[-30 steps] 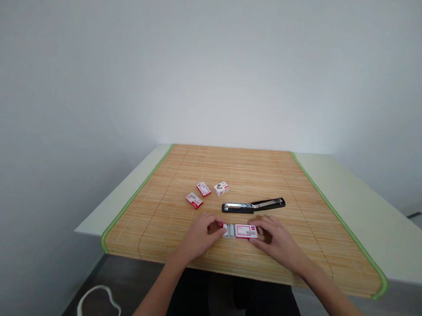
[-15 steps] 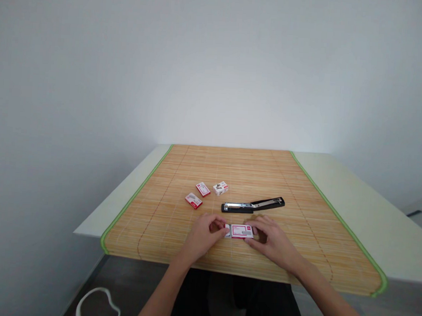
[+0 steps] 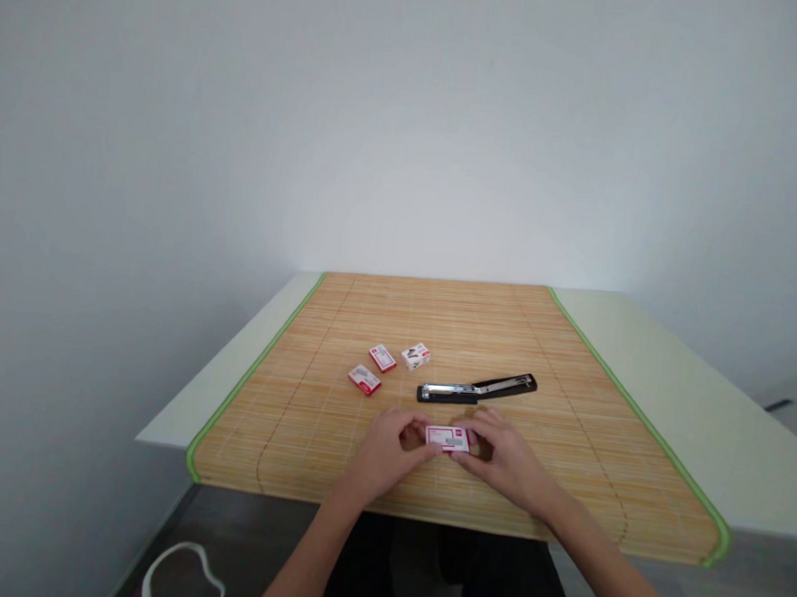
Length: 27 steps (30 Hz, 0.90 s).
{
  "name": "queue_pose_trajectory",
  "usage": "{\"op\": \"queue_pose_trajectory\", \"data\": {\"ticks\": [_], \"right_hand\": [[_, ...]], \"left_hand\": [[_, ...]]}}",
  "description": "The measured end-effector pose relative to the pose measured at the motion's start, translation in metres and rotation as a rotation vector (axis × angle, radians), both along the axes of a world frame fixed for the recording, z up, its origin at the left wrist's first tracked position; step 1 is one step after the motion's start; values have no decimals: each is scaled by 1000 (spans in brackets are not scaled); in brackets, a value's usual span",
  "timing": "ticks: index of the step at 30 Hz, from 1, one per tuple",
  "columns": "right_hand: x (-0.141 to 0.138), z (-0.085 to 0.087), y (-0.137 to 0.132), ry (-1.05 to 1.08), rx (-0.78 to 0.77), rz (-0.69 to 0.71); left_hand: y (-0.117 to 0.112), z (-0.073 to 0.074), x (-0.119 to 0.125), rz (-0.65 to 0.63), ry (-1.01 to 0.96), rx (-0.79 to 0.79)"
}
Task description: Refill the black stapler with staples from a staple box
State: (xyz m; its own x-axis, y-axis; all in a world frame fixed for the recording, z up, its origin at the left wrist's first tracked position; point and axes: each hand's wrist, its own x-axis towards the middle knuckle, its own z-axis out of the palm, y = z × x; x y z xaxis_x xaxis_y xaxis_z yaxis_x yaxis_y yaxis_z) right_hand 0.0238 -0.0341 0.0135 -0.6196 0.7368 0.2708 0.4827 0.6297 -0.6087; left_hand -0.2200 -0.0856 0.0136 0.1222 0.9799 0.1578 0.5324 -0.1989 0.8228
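Note:
Between my two hands is a small white-and-red staple box [image 3: 447,438], held near the front of the mat with its printed face up. My left hand [image 3: 393,447] pinches its left end, thumb along the near edge. My right hand [image 3: 502,456] grips the right end between thumb and fingers. The box looks closed; its ends are partly hidden by my fingers. Just beyond the hands lies a black stapler [image 3: 478,389], opened out flat with its metal magazine showing.
Left of the stapler lie two more red-and-white boxes, one nearer [image 3: 365,380] and one farther [image 3: 382,358], and a white box [image 3: 415,355] with dark pictures on it. A bamboo mat [image 3: 438,310] with green edging covers the white table [image 3: 638,349], which meets a wall [image 3: 407,155].
The inner tray, which stuck out at the left end, has slid into the sleeve. My right hand has moved left, nearer my left hand.

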Motion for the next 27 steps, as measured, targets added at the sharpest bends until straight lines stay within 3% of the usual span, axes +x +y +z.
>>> {"op": "queue_pose_trajectory", "data": {"ticks": [4, 12, 15, 17, 20, 22, 27], "right_hand": [[1, -4, -3, 44, -27, -35], [-12, -8, -20, 112, 0, -72], [-8, -12, -18, 181, -91, -98], [2, -19, -12, 291, -190, -215], [22, -31, 5, 601, -242, -568], [32, -36, 20, 809, -276, -688], [39, -31, 53, 973, -513, -477]], "left_hand": [[0, 4, -2, -50, 50, 39], [1, 1, 0, -33, 52, 50], [0, 0, 0, -17, 72, 77], [-2, -1, 2, -3, 100, 94], [-5, -3, 6, 24, 134, 120], [-3, -6, 9, 58, 135, 129], [28, -11, 8, 202, 77, 108]]}}
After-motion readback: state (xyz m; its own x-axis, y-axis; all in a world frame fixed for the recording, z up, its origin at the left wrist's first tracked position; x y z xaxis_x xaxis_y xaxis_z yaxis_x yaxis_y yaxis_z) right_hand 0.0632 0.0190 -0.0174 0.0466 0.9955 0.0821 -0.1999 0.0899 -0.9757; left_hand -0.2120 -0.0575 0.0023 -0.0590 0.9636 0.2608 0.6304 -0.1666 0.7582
